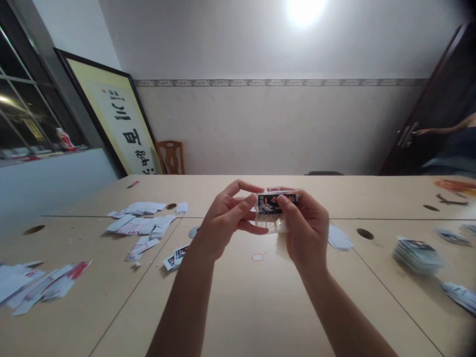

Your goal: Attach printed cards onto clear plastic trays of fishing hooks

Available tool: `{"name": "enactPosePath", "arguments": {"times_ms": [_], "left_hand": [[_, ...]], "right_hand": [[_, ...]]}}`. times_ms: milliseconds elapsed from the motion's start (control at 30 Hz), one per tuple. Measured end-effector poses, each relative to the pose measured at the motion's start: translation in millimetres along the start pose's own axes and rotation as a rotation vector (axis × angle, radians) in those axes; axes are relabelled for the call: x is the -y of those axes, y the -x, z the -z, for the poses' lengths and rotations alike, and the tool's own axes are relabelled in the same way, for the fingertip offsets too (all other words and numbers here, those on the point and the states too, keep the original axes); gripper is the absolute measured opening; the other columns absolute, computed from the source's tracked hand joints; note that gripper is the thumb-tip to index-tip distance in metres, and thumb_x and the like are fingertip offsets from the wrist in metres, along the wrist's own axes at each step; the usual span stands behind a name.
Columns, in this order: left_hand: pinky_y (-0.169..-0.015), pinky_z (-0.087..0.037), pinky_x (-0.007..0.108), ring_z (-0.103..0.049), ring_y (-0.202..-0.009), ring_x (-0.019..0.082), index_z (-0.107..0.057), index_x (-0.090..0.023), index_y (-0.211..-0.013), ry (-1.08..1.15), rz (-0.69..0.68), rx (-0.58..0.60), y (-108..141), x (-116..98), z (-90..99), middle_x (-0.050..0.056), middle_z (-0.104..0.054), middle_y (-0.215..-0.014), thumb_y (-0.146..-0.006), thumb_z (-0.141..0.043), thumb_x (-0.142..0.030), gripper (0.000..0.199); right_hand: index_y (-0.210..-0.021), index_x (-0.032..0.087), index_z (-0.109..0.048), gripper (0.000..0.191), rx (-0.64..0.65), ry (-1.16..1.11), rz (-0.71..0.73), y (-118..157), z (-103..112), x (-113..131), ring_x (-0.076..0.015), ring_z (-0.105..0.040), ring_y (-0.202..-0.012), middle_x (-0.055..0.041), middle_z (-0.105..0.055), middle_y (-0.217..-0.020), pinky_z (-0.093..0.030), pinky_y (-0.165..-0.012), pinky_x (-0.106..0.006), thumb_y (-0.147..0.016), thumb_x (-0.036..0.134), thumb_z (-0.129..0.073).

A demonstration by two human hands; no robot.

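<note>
A small clear plastic pack with a black printed label [269, 204] is held up above the table, between my two hands. My left hand [232, 210] grips its left edge with thumb and fingers. On the right side, my right hand [303, 213] pinches it, the thumb lying on the label. Pale shapes show through the clear lower part, too small to name. A small red-bordered sticker [258, 257] lies on the table below the hands.
White paper slips [137, 224] and black-printed cards [176, 257] lie left. Right are white papers [339, 238], a stack of clear packs [418, 255] and a round table hole [365, 233]. A person's arm [446, 130] reaches to the door handle.
</note>
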State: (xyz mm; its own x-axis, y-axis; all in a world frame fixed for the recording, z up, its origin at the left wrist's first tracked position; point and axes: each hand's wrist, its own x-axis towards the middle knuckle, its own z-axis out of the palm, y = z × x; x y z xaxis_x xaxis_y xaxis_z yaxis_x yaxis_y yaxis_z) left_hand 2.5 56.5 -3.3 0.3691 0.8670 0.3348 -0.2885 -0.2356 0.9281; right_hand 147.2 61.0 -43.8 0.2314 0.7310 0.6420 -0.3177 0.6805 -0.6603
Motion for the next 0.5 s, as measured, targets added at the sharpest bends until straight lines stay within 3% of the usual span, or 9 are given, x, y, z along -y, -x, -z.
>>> {"name": "enactPosePath", "arguments": {"times_ms": [500], "left_hand": [[-0.057, -0.064, 0.025, -0.073, -0.071, 0.017, -0.058, -0.016, -0.099, -0.006, -0.013, 0.009, -0.1, 0.9, -0.3, 0.003, -0.074, -0.081, -0.087, -0.072, -0.035, 0.026]], "right_hand": [[-0.090, 0.025, -0.074, 0.009, -0.002, 0.028, 0.002, 2.1, -1.7, 0.6, -0.0158, -0.067, -0.078, -0.0027, -0.072, -0.091, -0.056, -0.067, -0.029, -0.090, 0.029, -0.065]]}}
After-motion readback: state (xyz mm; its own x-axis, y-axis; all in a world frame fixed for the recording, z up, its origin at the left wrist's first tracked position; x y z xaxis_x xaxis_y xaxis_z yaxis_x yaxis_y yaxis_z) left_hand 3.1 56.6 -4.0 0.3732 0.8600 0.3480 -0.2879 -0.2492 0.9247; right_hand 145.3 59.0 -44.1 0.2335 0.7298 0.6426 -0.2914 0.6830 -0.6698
